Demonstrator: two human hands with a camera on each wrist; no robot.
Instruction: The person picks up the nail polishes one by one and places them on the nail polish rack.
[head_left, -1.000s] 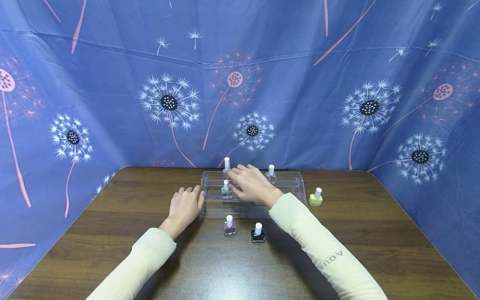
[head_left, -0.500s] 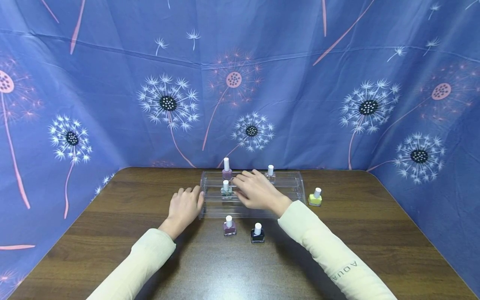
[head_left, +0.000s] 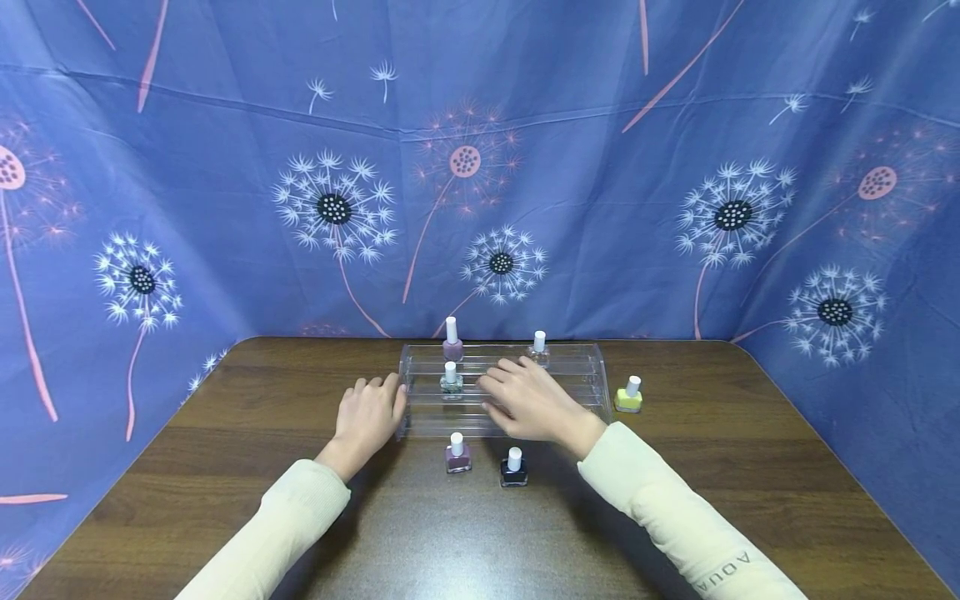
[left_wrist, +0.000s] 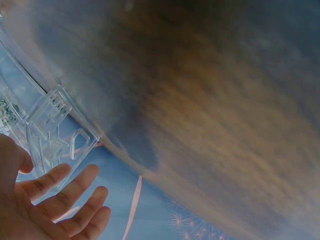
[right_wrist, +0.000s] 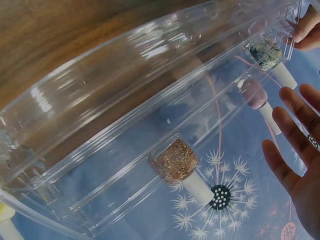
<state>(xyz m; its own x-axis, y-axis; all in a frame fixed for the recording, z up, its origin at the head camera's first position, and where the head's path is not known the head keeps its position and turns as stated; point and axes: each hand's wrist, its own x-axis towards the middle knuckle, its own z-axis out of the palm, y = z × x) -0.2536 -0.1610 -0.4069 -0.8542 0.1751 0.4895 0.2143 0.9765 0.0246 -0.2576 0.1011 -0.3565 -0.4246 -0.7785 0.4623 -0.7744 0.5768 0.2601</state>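
My right hand [head_left: 536,404] hovers over the middle of a clear stepped rack [head_left: 435,421], fingers loosely extended and holding nothing. At the rack's left end my left hand [head_left: 367,417] rests with its thumb against the side, fingers relaxed in the left wrist view. Three white-capped nail polish bottles stand on the rack. A mauve bottle [head_left: 452,349] is on the top step at left, and a copper glitter bottle [right_wrist: 176,161] sits further right on that step. Below the mauve one is a green glitter bottle [head_left: 451,385], left of my right fingertips.
On the wooden table [head_left: 420,533], a purple polish bottle [head_left: 458,460] and a black polish bottle [head_left: 513,474] stand in front of the rack. A yellow polish bottle [head_left: 628,400] is just right of it. Blue dandelion-patterned cloth [head_left: 600,275] hangs behind.
My right hand has drawn back to the right and toward me, away from the mauve and green glitter bottles, uncovering the mauve one. My left hand has stayed at the rack's end.
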